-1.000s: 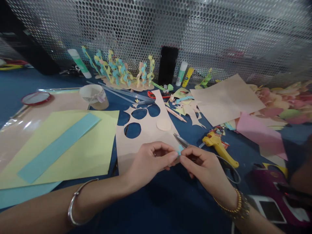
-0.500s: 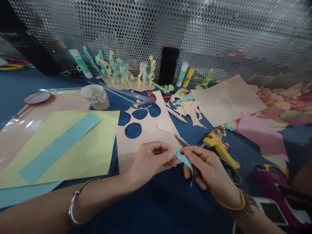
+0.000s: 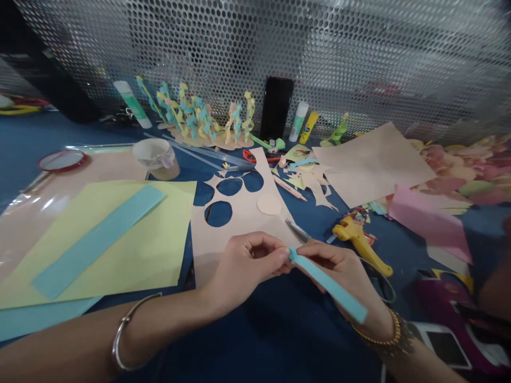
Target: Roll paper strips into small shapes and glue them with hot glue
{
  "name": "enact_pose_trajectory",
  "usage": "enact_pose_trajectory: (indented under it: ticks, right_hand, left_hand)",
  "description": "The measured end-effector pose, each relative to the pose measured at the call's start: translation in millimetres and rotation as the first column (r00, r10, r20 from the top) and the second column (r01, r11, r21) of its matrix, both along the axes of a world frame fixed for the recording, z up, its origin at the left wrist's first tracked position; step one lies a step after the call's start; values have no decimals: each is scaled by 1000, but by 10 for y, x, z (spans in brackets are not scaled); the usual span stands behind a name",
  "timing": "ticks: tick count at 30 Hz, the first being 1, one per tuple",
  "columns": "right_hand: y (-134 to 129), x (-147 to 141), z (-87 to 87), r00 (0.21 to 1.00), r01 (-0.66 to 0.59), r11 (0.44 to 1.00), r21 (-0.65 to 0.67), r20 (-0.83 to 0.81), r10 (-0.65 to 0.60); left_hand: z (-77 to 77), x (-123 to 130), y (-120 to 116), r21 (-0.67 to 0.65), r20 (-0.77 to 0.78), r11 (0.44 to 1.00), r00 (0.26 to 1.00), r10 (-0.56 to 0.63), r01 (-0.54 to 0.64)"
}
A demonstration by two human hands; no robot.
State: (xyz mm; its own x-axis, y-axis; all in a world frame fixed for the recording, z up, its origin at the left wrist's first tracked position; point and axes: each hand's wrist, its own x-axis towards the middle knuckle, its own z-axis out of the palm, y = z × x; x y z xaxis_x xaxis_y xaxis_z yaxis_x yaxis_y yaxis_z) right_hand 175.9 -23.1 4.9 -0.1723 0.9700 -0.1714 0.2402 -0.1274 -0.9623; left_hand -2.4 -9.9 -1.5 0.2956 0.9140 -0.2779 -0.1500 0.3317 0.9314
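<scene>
A narrow light-blue paper strip stretches from my fingertips down to the right, across the front of my right hand. My left hand pinches its upper left end between thumb and forefinger. Close beside it, my right hand has its fingers closed behind the strip, their tips partly hidden. Just beyond the hands lie scissors, partly covered by my right hand, and a beige sheet with round holes cut in it. On that sheet rests a beige paper oval.
Yellow paper with a wide blue strip lies left. Behind stand a paper-wrapped cup, curled paper stems, a phone and glue sticks. A yellow glue gun and pink paper are right.
The blue strip, earlier curling down between my hands, now extends straighter to the lower right over my right hand. My right fingers have drawn in behind it; my left hand has barely moved.
</scene>
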Motion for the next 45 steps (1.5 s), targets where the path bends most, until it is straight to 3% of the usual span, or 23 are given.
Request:
enact_pose_trajectory:
  ticks: [7, 11, 16, 29, 38, 41, 43, 45]
  right_hand:
    - [-18, -21, 1, 998, 32, 999, 12, 47, -32]
    - [-22, -46, 22, 997, 59, 998, -16, 53, -58]
    - [-35, -42, 30, 995, 40, 999, 5, 87, -41]
    - [-21, -23, 19, 998, -14, 999, 37, 58, 12]
    - [-30, -18, 18, 999, 18, 1000, 2, -31, -18]
    - [-21, -19, 4, 995, 70, 997, -26, -75, -72]
    - [-18, -19, -1, 990, 110, 993, -36, -86, -112]
    - [-18, -19, 4, 988, 130, 991, -29, -79, -132]
  left_hand:
    - [53, -4, -20, -5, 8, 998, 998, -57, 57]
    - [45, -1, -6, 71, -69, 997, 997, -32, 37]
    - [10, -4, 2, 7, -165, 1000, 986, -20, 22]
    - [-28, 14, 24, -131, 94, 988, 993, -65, 77]
    - [-22, 26, 35, -139, 122, 987, 990, -65, 82]
    - [6, 8, 21, -54, 62, 998, 998, 28, -25]
    - [40, -19, -9, 110, 2, 981, 987, 161, -160]
    - [77, -46, -46, 329, -43, 922, 972, 229, -203]
